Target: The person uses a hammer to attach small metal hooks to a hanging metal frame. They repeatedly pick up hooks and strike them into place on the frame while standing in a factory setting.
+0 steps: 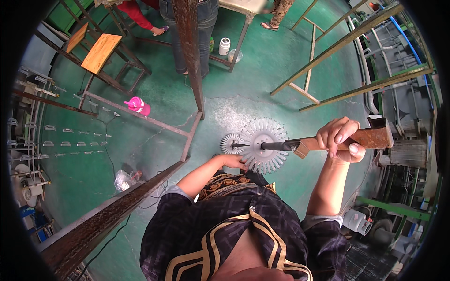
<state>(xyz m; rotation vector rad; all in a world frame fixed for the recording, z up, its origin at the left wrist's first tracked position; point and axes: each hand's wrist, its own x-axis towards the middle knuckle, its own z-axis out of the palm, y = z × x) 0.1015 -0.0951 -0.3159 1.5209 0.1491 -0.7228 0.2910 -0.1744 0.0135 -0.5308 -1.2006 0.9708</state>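
Observation:
My right hand (pixel 341 139) is wrapped around a rusty brown metal bar (pixel 372 138), raised at the right. From its left end a black rod (pixel 277 146) reaches to the middle of a large silver disc with a toothed rim (pixel 253 152). My left hand (pixel 233 161) is at the disc's lower left edge, with its fingers bent against the rim teeth. Just left of the large disc is a smaller toothed disc (pixel 227 144), with a dark pointed piece across its centre. What supports the discs is hidden beneath them.
A rusty metal frame (pixel 161 125) stands close on my left. A pink cup (pixel 139 106) is beside it. Wooden-topped stools (pixel 101 52) and a person in jeans (pixel 206 37) are farther off. Metal racks (pixel 314 61) stand at the right. A gas cylinder (pixel 356 222) lies lower right.

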